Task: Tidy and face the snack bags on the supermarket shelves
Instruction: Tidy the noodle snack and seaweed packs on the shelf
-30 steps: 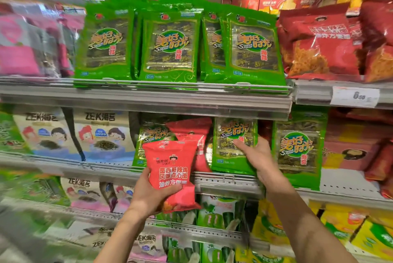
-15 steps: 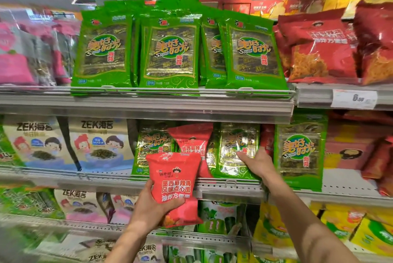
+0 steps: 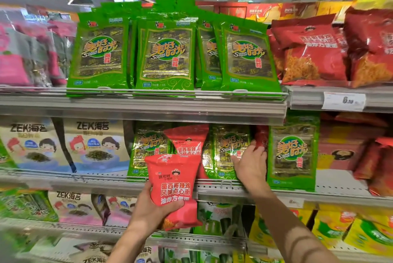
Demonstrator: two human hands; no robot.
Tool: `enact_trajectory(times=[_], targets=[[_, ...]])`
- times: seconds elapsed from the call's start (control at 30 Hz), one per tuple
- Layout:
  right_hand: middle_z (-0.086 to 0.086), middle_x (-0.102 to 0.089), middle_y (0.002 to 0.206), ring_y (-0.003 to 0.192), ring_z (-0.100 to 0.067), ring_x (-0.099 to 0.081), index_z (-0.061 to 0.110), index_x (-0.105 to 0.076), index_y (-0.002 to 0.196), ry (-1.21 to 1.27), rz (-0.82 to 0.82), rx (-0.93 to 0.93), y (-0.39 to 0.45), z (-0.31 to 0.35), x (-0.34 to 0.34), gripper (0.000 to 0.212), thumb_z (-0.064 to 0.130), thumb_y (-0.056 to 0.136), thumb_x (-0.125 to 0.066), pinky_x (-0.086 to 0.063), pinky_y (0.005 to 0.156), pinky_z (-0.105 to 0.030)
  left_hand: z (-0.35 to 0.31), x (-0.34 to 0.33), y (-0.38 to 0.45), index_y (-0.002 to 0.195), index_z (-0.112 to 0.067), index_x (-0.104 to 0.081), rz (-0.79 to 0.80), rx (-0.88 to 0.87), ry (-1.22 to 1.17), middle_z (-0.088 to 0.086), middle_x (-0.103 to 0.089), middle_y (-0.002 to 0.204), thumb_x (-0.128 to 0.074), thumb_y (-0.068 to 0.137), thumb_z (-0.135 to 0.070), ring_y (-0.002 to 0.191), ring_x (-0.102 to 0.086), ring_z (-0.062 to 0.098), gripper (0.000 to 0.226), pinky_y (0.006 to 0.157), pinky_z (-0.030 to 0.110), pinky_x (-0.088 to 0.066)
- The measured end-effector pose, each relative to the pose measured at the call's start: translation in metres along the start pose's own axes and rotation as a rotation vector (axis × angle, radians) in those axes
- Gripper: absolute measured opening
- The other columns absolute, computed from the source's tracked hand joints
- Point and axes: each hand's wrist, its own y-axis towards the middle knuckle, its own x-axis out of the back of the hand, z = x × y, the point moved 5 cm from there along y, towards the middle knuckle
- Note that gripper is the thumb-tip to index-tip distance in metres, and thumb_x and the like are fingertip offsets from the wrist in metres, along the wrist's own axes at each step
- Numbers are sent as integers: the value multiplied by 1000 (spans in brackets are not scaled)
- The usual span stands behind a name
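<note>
item: red puffy plastic snack bag [image 3: 173, 186], held before the middle shelf [image 3: 63, 180] rail by the left hand [image 3: 155, 209], fingers curled under its lower half. right hand [image 3: 251, 164] pressed flat, fingers spread, on a glossy green seaweed packet [image 3: 228, 150]. bag judged light, soft, crushable, slippery film; best gripped at sides.

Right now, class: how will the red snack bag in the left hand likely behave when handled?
The red snack bag looks puffed, so it is probably light. Its film is glossy, so perhaps slippery in the left hand. Its wrinkled bottom suggests it gives when squeezed.
</note>
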Motion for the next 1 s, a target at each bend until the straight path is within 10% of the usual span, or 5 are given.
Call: enact_trajectory(times=[0.27, 0.43, 0.6, 0.83, 1.0], targets=[[-11, -41, 145, 137, -25, -40, 9, -42, 150, 231, -62, 296, -55, -19, 14, 62, 33, 97, -64, -40, 114, -37, -9, -49, 0, 111, -15, -63, 86, 2, -18, -8, -78, 87, -95, 46, -29, 80, -74, 7, 74, 72, 21, -54], [-2, -65, 99, 90, -21, -65, 9, -71, 97, 439, -189, 351, -78, -89, 37, 6, 8, 92, -69, -55, 80, -42, -20, -112, -7, 119, -14, -57, 153, -14, -105, -5, -78, 94, -96, 53, -30, 87, -74, 11, 79, 79, 26, -55], [7, -62, 78, 79, 3, -59, 26, -60, 78, 630, -410, 179, -68, -195, 82, 25, 9, 97, -64, -43, 70, -11, -47, -195, -16, 112, -16, -60, 121, -88, -142, -5, -78, 93, -95, 50, -25, 81, -74, 10, 72, 65, 18, -57], [-13, -59, 68, 71, -27, -56, -11, -61, 81, 1102, -61, -444, -23, -337, 77, 61, 47, 98, -60, -51, 72, -48, -91, -330, -30, 112, -23, -59, 140, -188, -165, -14, -77, 92, -93, 48, -35, 81, -74, 8, 73, 66, 24, -59], [-15, -69, 65, 61, -27, -64, 9, -70, 56, 1165, 102, -504, 8, -371, 76, 50, 39, 96, -68, -54, 72, -46, -111, -414, -20, 115, -20, -61, 105, -270, -93, -3, -75, 104, -97, 56, -27, 92, -73, 14, 70, 87, 44, -58]])
